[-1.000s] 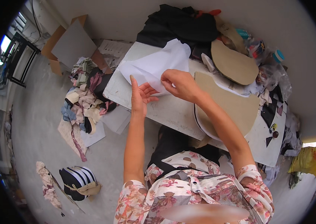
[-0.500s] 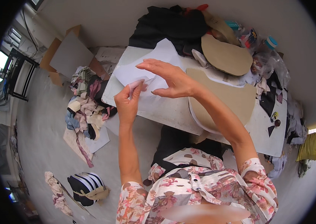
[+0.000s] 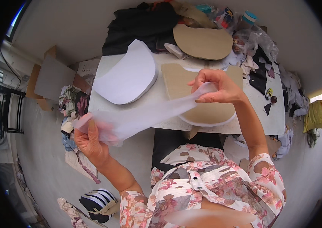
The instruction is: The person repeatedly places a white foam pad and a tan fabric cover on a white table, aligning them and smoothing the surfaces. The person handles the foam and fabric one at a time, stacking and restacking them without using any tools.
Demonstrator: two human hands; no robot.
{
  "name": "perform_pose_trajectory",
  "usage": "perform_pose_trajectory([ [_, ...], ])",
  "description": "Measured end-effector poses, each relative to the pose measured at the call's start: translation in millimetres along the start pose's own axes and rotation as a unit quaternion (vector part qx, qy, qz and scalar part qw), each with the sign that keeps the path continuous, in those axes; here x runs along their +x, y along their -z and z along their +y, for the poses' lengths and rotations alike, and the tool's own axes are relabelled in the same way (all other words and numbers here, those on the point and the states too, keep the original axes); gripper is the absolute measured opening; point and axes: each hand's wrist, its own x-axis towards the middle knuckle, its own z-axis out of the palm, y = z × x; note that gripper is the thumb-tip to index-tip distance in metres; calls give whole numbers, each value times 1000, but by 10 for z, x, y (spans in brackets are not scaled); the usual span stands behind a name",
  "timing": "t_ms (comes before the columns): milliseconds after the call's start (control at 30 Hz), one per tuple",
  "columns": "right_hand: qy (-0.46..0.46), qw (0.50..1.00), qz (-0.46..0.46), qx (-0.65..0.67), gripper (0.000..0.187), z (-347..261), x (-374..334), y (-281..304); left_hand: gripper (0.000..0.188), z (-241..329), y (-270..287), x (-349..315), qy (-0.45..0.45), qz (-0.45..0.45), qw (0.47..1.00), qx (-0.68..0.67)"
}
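Note:
A thin, see-through white sheet point(image 3: 145, 116) hangs stretched in the air between my two hands. My left hand point(image 3: 92, 146), lower and to the left off the table's edge, pinches one end. The other end is gripped by my right hand point(image 3: 221, 89), which is raised over a stack of beige curved pieces point(image 3: 206, 110). Behind the sheet, a thick white stack of curved pieces point(image 3: 128, 76) lies on the left of the white table point(image 3: 159, 59). Another beige curved piece point(image 3: 204, 41) lies farther back.
Black cloth point(image 3: 138, 26) is heaped at the back left. A blue-lidded jar point(image 3: 248, 18) and clear plastic bags point(image 3: 259, 40) crowd the back right. Fabric scraps point(image 3: 71, 100) and an open cardboard box point(image 3: 52, 79) are left of the table. A striped shoe point(image 3: 98, 205) lies on the floor.
My hands have moved apart, left hand down and leftward, right hand to the right. My right hand has gone from open to closed on the sheet, now stretched between both hands.

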Motion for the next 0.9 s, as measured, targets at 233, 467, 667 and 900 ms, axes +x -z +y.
perform_pose_trajectory([
  [233, 33, 966, 137, 216, 32, -175, -928, 207, 14, -217, -634, -77, 159, -50, 985, -46],
  [467, -33, 945, 317, 78, 25, 192, -1165, 458, 16, -1103, -1093, -25, 227, -106, 968, -23],
  [667, -96, 913, 396, 18, 25, 544, -1174, 610, 18, -1559, -1275, 117, 215, -136, 964, 72],
  [900, -113, 893, 416, -128, 33, 909, -1119, 794, 23, -1916, -1339, 192, 102, -102, 951, 273],
])
